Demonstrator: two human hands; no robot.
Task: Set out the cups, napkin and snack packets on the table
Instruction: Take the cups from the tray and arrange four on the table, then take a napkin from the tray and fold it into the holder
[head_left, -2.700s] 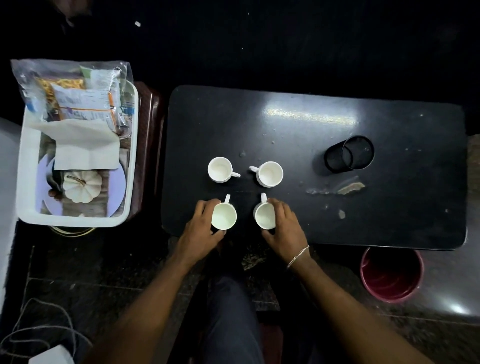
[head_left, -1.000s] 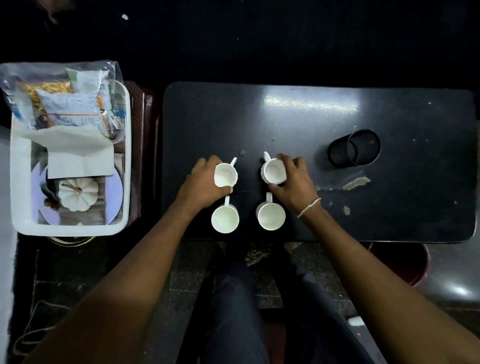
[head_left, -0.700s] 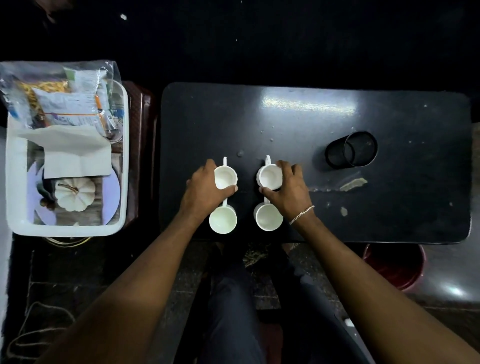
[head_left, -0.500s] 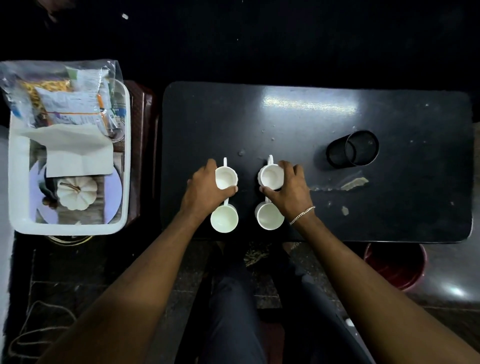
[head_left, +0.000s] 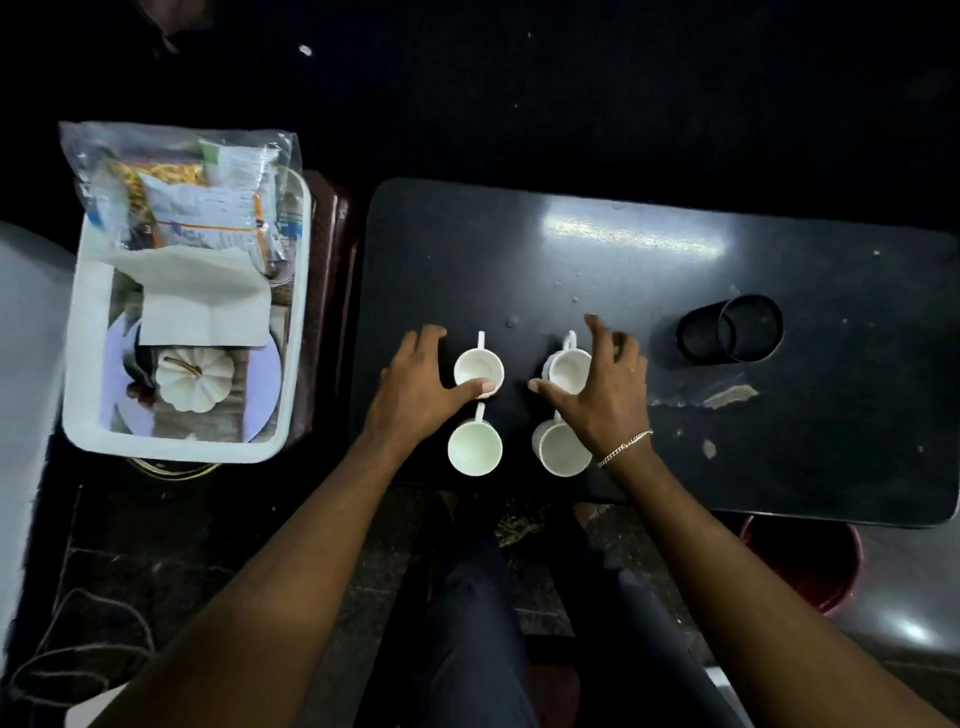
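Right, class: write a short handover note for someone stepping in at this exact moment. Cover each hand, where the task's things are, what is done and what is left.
Left hand: open, thumb touching the far left cup, not gripping.
Right hand: open, fingers spread over the far right cup, hiding part of the near right cup.
Cups: all four upright on the black table in a two-by-two block, including the near left cup; visible handles point away.
Done: cups set out.
Left: napkin and snack packets are in the white tray left of the table; move both over.
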